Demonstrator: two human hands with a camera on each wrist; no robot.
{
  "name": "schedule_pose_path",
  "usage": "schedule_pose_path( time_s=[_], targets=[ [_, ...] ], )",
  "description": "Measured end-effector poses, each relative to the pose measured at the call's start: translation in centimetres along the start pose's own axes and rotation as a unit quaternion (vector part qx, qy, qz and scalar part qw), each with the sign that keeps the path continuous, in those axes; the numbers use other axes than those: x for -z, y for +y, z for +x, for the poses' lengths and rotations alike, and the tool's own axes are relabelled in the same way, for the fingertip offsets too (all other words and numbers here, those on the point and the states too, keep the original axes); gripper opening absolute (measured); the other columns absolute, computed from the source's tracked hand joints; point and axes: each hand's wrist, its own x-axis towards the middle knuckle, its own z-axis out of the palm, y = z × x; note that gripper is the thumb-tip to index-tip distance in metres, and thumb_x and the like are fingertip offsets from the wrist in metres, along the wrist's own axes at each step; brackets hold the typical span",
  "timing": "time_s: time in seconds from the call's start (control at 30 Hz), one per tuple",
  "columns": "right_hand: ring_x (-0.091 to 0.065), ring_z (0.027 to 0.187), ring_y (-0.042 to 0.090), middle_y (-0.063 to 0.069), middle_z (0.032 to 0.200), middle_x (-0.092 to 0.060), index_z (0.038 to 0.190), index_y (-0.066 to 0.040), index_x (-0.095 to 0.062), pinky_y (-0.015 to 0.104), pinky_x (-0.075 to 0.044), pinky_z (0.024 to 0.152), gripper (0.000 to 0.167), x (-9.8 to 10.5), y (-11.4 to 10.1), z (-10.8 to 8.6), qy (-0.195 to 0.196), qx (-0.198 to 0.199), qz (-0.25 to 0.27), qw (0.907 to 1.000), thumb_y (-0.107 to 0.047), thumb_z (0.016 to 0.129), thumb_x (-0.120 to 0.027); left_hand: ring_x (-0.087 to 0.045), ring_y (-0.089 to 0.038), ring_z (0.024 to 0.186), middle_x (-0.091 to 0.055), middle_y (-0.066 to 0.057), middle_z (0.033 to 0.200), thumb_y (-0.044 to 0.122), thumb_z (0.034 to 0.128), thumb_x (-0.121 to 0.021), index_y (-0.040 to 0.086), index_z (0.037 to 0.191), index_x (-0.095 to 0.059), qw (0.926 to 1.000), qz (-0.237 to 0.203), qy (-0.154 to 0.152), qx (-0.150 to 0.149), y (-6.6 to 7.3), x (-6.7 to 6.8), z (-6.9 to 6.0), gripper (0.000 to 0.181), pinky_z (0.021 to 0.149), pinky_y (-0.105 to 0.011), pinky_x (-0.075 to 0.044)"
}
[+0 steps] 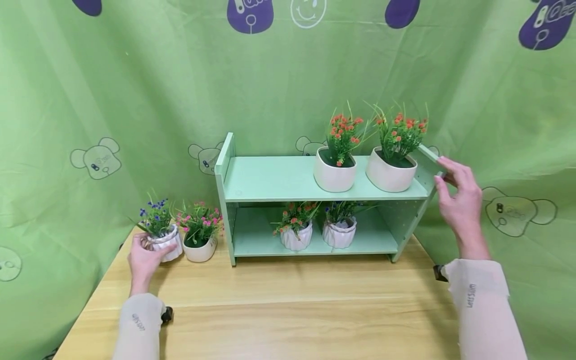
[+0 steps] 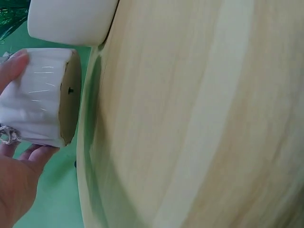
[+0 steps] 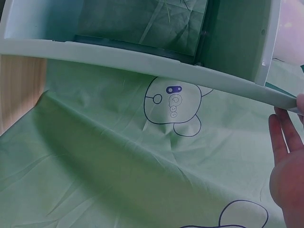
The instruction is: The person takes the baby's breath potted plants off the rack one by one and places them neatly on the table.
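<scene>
The left hand [image 1: 145, 257] grips a white ribbed pot [image 1: 170, 244] with blue flowers at the table's left; in the left wrist view its thumb and fingers [image 2: 40, 154] lie on either side of the pot [image 2: 35, 99], whose underside shows. Beside it stands a smooth white pot [image 1: 200, 250] with pink flowers. The right hand [image 1: 461, 197] holds the top of the right side panel of a green two-tier shelf [image 1: 270, 175]; in the right wrist view the fingers [image 3: 281, 133] touch the panel's edge [image 3: 223, 80].
Two white pots with orange flowers [image 1: 335, 172] [image 1: 391, 172] stand on the upper shelf's right half. Below are two ribbed pots, one with orange flowers [image 1: 297, 237], one with dark blue flowers [image 1: 339, 234]. A green curtain [image 1: 157, 75] hangs behind the wooden table [image 1: 288, 310].
</scene>
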Motion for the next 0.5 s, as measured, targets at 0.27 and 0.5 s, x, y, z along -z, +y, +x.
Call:
schedule_pose_path(
  time_s=[0.27, 0.5],
  targets=[
    [-0.053, 0.118, -0.003, -0.005, 0.153, -0.052, 0.149, -0.027, -0.055, 0.014, -0.046, 0.113, 0.046, -0.03, -0.09, 0.05, -0.005, -0.015, 0.000, 0.9999, -0.011, 0.105, -0.056, -0.046, -0.047, 0.142, -0.046, -0.028, 0.155, 0.020, 0.0722, -0.096, 0.001, 0.152, -0.034, 0.9999, 0.009, 0.000, 0.010, -0.23, 0.11, -0.10, 0.103, 0.121, -0.062, -0.040],
    [-0.053, 0.116, -0.006, -0.005, 0.152, -0.052, 0.148, -0.028, -0.055, 0.013, -0.046, 0.111, 0.047, -0.21, 0.15, 0.07, -0.003, -0.016, -0.001, 0.9999, -0.010, 0.105, -0.057, -0.046, -0.046, 0.141, -0.047, -0.028, 0.154, 0.020, 0.0718, -0.096, 0.001, 0.150, -0.035, 0.9999, 0.007, 0.001, 0.010, -0.80, 0.38, 0.13, 0.101, 0.121, -0.061, -0.040]
  ],
)
